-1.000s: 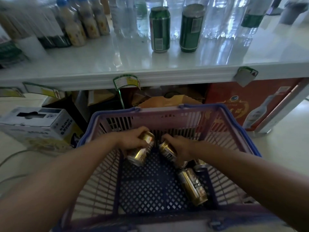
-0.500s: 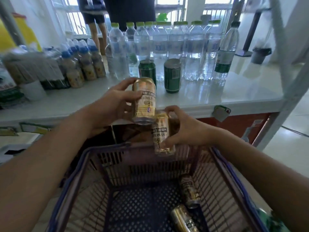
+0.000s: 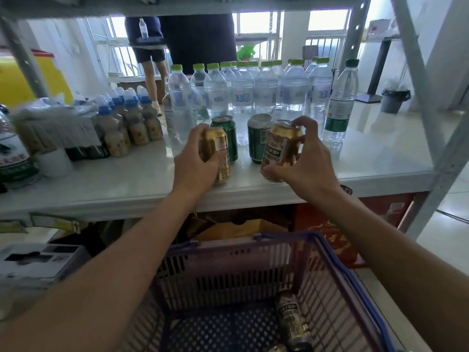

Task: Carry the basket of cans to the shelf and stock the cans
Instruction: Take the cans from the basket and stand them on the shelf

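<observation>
- Gold beer can (image 3: 215, 156) upright in left hand (image 3: 195, 163), grip wrapped round its body; base at or just above the white shelf (image 3: 127, 179), contact unclear.
- Second gold can (image 3: 280, 151) in right hand (image 3: 304, 163), tilted, thumb at its base, fingers over the rim, near the shelf's front edge.
- Two green cans (image 3: 227, 138) stand upright on the shelf just behind both.
- Water bottles (image 3: 266, 92) in rows behind them; blue-capped drink bottles (image 3: 132, 120) to the left.
- Purple basket (image 3: 253, 270) below the shelf, one more gold can lying (image 3: 291, 318) inside.
</observation>
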